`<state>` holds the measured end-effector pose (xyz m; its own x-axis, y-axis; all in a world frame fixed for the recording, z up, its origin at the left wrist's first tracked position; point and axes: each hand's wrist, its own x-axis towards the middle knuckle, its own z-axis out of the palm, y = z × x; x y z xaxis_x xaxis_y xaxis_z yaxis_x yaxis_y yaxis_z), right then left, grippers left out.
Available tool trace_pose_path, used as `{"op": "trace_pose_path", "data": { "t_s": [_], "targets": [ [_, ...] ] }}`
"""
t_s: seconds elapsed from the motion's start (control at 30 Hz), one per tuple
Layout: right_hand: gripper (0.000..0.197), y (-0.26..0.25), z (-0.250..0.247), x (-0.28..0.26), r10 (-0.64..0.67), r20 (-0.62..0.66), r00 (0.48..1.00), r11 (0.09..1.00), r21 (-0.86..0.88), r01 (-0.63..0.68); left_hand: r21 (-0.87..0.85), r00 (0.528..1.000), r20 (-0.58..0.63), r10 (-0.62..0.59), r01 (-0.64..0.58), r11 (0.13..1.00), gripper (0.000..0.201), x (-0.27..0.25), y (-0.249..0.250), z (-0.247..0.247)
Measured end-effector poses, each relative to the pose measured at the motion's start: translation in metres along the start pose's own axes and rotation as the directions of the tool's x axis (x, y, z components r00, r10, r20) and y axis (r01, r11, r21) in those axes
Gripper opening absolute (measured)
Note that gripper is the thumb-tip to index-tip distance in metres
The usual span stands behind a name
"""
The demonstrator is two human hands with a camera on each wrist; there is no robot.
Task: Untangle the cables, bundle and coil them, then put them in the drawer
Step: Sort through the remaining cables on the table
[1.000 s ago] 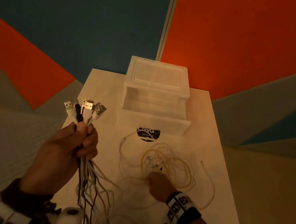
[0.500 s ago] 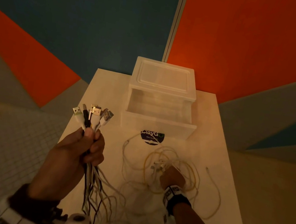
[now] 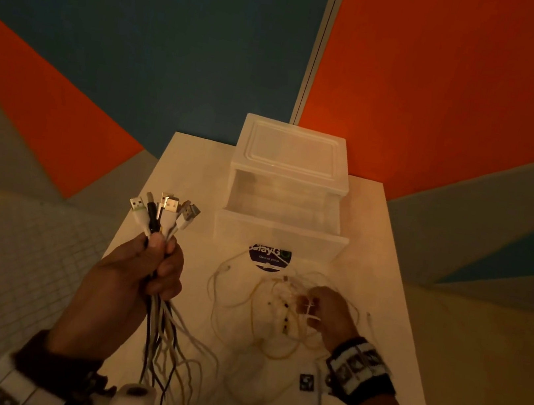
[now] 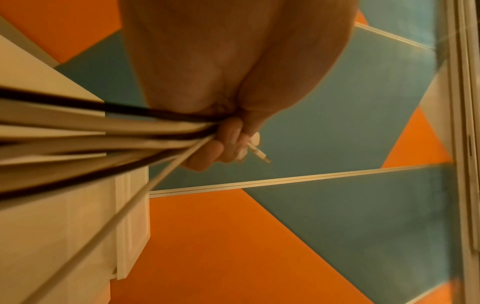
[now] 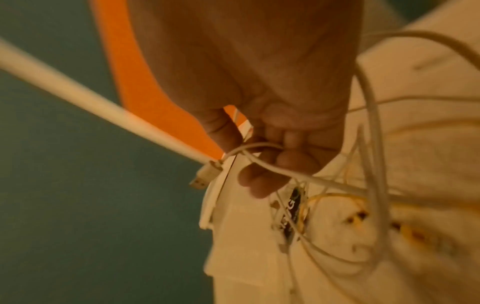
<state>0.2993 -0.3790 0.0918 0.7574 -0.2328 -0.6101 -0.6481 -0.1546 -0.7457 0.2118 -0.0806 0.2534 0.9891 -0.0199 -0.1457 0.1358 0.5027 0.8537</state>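
My left hand (image 3: pixel 149 264) is raised above the table's left side and grips a bundle of cables (image 3: pixel 165 343), their USB plugs (image 3: pixel 167 210) fanned out above the fist; the cords hang down from it. In the left wrist view the cords (image 4: pixel 103 131) run out of the curled fingers (image 4: pixel 221 148). A tangle of white and yellow cables (image 3: pixel 273 311) lies on the white table (image 3: pixel 389 324). My right hand (image 3: pixel 322 309) is in the tangle and pinches a white cable (image 5: pixel 262 162) with a plug end (image 5: pixel 205 174). The clear plastic drawer (image 3: pixel 279 235) stands pulled open behind.
The drawer unit (image 3: pixel 294 151) sits at the table's far edge against an orange and blue wall. A dark round sticker (image 3: pixel 269 256) lies on the table just in front of the drawer. Tiled floor lies to the left of the table.
My right hand has moved forward into the tangle and lifted a white cable off the table. My left hand has stayed raised with its bundle.
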Motion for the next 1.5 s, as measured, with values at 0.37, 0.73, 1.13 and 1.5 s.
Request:
{"op": "trace_pose_path", "data": {
  "t_s": [0.37, 0.73, 1.13, 1.5],
  "targets": [
    [0.024, 0.062, 0.006, -0.029, -0.618, -0.317, 0.72, 0.739, -0.547, 0.394, -0.009, 1.0, 0.014, -0.003, 0.003, 1.0, 0.027, 0.0, -0.003, -0.002],
    [0.055, 0.132, 0.03, -0.021, -0.306, 0.234, 0.923, 0.179, -0.938, 0.297, 0.0, 1.0, 0.004, -0.015, 0.015, 1.0, 0.025, 0.001, -0.003, -0.005],
    [0.03, 0.06, 0.004, -0.043, -0.607, 0.191, 0.772, 0.42, -0.747, 0.515, 0.002, 1.0, -0.004, -0.025, 0.025, 1.0, 0.024, 0.009, -0.006, -0.006],
    [0.014, -0.13, -0.013, -0.183, -0.864, 0.094, 0.494, 0.503, 0.181, 0.845, -0.007, 0.998, 0.06, 0.024, -0.023, 1.0, 0.021, 0.022, -0.017, 0.026]
  ]
}}
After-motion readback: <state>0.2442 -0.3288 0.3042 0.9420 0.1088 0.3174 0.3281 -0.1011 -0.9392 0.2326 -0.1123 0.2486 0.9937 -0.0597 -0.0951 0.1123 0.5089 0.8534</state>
